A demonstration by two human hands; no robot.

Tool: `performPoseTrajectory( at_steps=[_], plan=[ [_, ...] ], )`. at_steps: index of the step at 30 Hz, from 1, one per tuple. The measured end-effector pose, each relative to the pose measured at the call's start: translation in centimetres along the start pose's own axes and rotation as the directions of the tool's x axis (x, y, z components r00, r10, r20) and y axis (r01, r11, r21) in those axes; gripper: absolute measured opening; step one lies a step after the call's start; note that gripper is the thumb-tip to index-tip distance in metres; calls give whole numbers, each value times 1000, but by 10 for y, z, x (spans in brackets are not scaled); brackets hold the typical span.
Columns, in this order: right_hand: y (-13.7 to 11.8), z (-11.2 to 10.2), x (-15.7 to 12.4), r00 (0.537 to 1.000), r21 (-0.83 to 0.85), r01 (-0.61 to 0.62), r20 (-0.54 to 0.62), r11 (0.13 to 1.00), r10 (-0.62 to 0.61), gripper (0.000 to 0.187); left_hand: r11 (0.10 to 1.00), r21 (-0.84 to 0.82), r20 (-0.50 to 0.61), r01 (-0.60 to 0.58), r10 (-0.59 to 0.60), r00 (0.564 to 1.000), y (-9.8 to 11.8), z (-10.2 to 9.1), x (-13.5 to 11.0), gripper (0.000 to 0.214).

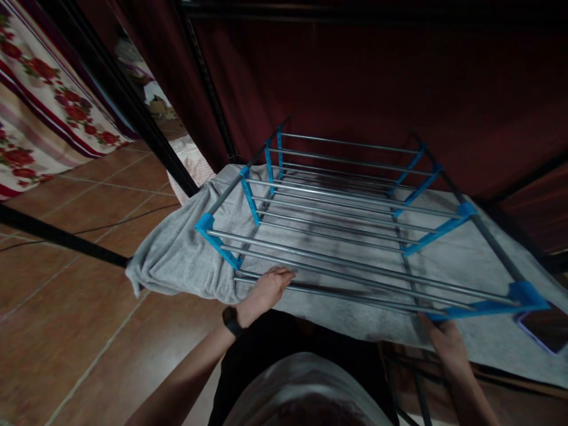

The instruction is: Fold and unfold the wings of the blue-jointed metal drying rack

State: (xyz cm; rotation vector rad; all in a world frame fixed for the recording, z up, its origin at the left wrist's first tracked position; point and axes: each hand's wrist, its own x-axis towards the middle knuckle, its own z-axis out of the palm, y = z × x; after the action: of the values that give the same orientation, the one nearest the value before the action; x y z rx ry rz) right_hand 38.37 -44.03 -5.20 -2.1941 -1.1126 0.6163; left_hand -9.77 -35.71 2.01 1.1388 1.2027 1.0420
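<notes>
A shoe rack [346, 258] of thin metal tubes with blue plastic connectors lies on a grey cloth, its long tubes running left to right before me. My left hand [271, 287], with a dark band on the wrist, is closed around the near lower tube, left of the middle. At the near right corner, my right hand [445, 340] grips the rack by the blue connector; its fingers are partly hidden beneath it. Two grey side bars slope up from the blue connectors on the left and right.
The grey cloth [177, 254] covers a table and hangs off its left end. A phone [544, 329] lies at the right edge. Black metal poles [146, 127] stand left, dark red curtain [355, 77] behind. A cable [102, 226] crosses the tiled floor.
</notes>
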Motion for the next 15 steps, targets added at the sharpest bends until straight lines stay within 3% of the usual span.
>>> performPoseTrajectory(
  at_steps=[4, 7, 10, 12, 15],
  plan=[
    [7, 2, 2, 995, 110, 92, 33, 990, -96, 49, 932, 358, 226, -65, -19, 974, 1, -13, 37, 30],
    [2, 4, -6, 990, 192, 131, 18, 973, -137, 41, 747, 641, 397, -175, -129, 909, 3, -16, 51, 22],
    [-7, 4, -12, 993, 206, 109, -55, 972, -100, 37, 583, 761, 506, -282, -263, 821, 2, -16, 62, 9],
    [-10, 4, -13, 993, 199, 98, -81, 975, -83, 35, 573, 751, 557, -328, -285, 780, -1, -17, 69, 2],
    [-10, 4, -14, 992, 189, 117, -65, 975, -106, 37, 654, 697, 569, -293, -255, 782, -9, -19, 75, 16]
  ],
)
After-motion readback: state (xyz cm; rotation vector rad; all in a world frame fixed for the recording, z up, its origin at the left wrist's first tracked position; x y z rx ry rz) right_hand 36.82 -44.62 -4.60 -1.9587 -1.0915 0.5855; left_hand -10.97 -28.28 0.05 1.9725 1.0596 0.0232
